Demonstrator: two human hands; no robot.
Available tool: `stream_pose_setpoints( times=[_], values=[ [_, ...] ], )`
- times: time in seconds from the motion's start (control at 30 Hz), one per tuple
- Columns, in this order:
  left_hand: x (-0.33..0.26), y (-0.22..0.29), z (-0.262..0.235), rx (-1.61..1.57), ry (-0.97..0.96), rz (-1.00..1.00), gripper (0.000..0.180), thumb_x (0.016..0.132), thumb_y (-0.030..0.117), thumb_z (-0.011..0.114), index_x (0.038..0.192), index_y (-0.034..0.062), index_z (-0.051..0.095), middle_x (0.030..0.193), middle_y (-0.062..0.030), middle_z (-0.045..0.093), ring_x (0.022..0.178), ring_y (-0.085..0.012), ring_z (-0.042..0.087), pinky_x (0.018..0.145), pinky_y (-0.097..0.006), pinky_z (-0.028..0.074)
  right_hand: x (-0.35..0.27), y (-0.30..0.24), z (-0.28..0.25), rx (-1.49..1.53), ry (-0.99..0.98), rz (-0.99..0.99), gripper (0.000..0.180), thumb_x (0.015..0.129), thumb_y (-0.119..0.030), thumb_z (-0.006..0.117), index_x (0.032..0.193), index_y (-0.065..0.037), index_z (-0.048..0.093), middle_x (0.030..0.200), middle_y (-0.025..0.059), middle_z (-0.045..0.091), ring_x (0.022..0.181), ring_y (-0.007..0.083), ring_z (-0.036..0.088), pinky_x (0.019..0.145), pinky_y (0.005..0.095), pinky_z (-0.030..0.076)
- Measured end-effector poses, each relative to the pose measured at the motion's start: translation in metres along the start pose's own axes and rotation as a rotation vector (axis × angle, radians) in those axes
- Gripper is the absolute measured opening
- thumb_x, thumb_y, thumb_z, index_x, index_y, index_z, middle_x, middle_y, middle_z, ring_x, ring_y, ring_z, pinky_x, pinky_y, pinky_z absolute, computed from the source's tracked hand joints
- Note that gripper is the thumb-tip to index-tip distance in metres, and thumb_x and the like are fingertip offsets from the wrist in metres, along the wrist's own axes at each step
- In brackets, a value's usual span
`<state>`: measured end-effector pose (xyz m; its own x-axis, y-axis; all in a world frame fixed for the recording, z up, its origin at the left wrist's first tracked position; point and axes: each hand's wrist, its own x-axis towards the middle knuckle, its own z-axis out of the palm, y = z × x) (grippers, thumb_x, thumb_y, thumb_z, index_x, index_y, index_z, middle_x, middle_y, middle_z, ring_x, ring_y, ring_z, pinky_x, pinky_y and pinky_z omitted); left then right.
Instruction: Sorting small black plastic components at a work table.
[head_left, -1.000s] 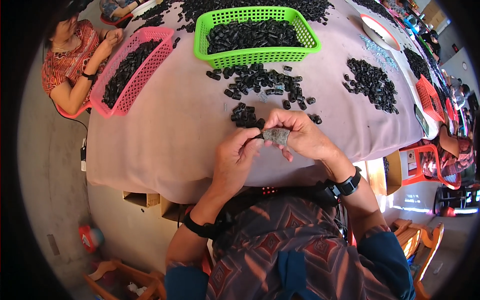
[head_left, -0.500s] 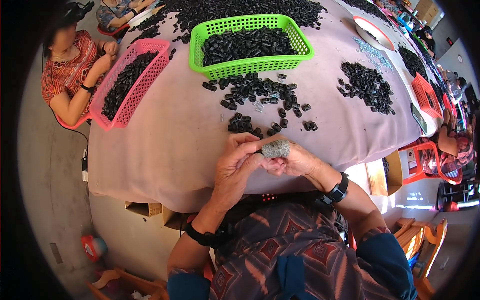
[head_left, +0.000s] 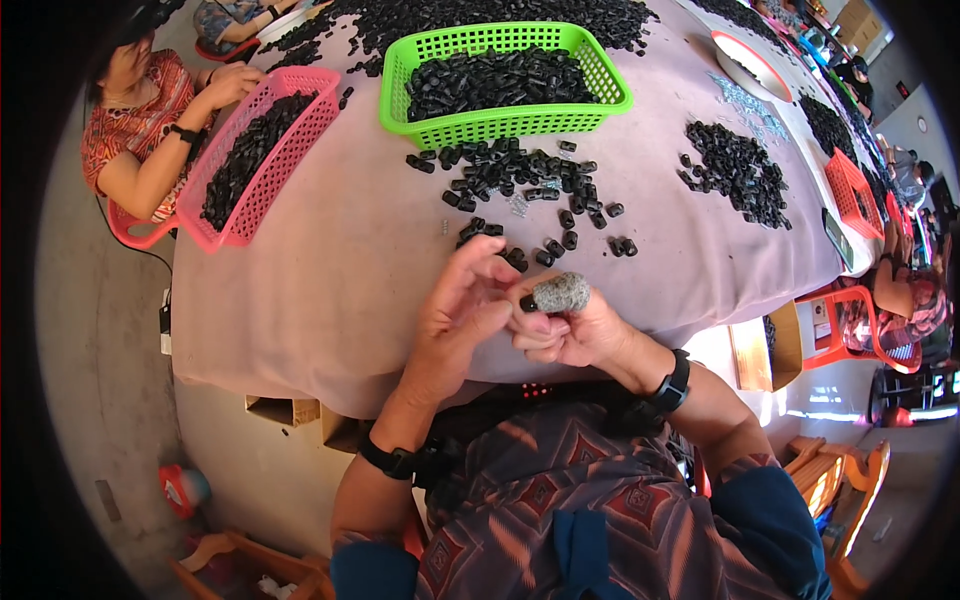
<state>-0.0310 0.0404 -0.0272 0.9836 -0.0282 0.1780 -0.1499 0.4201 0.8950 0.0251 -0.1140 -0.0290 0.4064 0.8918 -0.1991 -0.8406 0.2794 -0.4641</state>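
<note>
My right hand [head_left: 575, 325] is closed around a small black plastic part [head_left: 528, 302]; its thumb wears a grey knitted finger cover [head_left: 561, 292]. My left hand [head_left: 462, 305] is right beside it, fingers bent, fingertips touching the same black part at the table's near edge. Just beyond my hands lies a loose scatter of small black parts [head_left: 515, 180] on the pinkish tablecloth [head_left: 350, 250]. Behind that stands a green basket [head_left: 500, 120] full of the same parts.
A pink basket [head_left: 258, 160] of black parts sits at the left, with another person [head_left: 140, 110] seated at it. More black piles [head_left: 738, 170] lie to the right, with an orange basket [head_left: 850, 190] and other seated people beyond. Cardboard boxes [head_left: 290, 412] are under the table.
Both hands have drawn slightly closer to me, toward the table's near edge, still working the small black part together. The view has tilted a little.
</note>
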Motion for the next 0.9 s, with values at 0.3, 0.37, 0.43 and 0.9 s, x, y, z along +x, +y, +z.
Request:
stream_pose_setpoints(
  times=[0.3, 0.37, 0.43, 0.9],
  values=[
    [0.003, -0.005, -0.018, 0.016, 0.269, 0.084, 0.019, 0.088, 0.002, 0.051, 0.105, 0.0019, 0.06, 0.089, -0.0021, 0.056, 0.08, -0.0098, 0.051, 0.072, -0.026, 0.043, -0.005, -0.063, 0.002, -0.233, 0.162, -0.201, 0.034, 0.085, -0.036, 0.054, 0.064, -0.012, 0.045, 0.049, -0.0089, 0.024, 0.042, 0.0042, 0.022, 0.037, 0.0221, 0.016],
    [0.002, -0.007, -0.016, 0.056, 0.326, 0.071, 0.016, 0.088, 0.002, 0.052, 0.102, 0.0015, 0.06, 0.086, -0.0014, 0.056, 0.075, -0.0089, 0.051, 0.068, -0.025, 0.044, 0.0, -0.091, 0.004, -0.524, 0.387, -0.317, 0.036, 0.087, -0.039, 0.052, 0.065, -0.011, 0.047, 0.048, -0.0084, 0.028, 0.042, 0.0041, 0.025, 0.036, 0.0219, 0.019],
    [0.003, -0.01, -0.015, 0.125, 0.391, 0.061, 0.014, 0.088, 0.001, 0.052, 0.099, 0.0014, 0.061, 0.082, -0.0005, 0.055, 0.07, -0.0078, 0.05, 0.062, -0.023, 0.043, 0.013, -0.125, 0.01, -0.857, 0.517, -0.357, 0.038, 0.086, -0.044, 0.051, 0.069, -0.01, 0.05, 0.049, -0.0072, 0.034, 0.042, 0.0041, 0.03, 0.036, 0.0209, 0.022],
    [0.003, -0.018, -0.016, 0.166, 0.403, 0.01, 0.016, 0.087, 0.0, 0.054, 0.101, 0.0011, 0.061, 0.081, -0.0012, 0.055, 0.067, -0.0081, 0.051, 0.059, -0.023, 0.045, 0.002, -0.125, -0.027, -1.983, 0.293, -0.578, 0.02, 0.073, 0.006, 0.059, 0.091, -0.002, 0.061, 0.078, 0.0123, 0.062, 0.074, 0.0287, 0.062, 0.067, 0.0339, 0.049]
  ],
)
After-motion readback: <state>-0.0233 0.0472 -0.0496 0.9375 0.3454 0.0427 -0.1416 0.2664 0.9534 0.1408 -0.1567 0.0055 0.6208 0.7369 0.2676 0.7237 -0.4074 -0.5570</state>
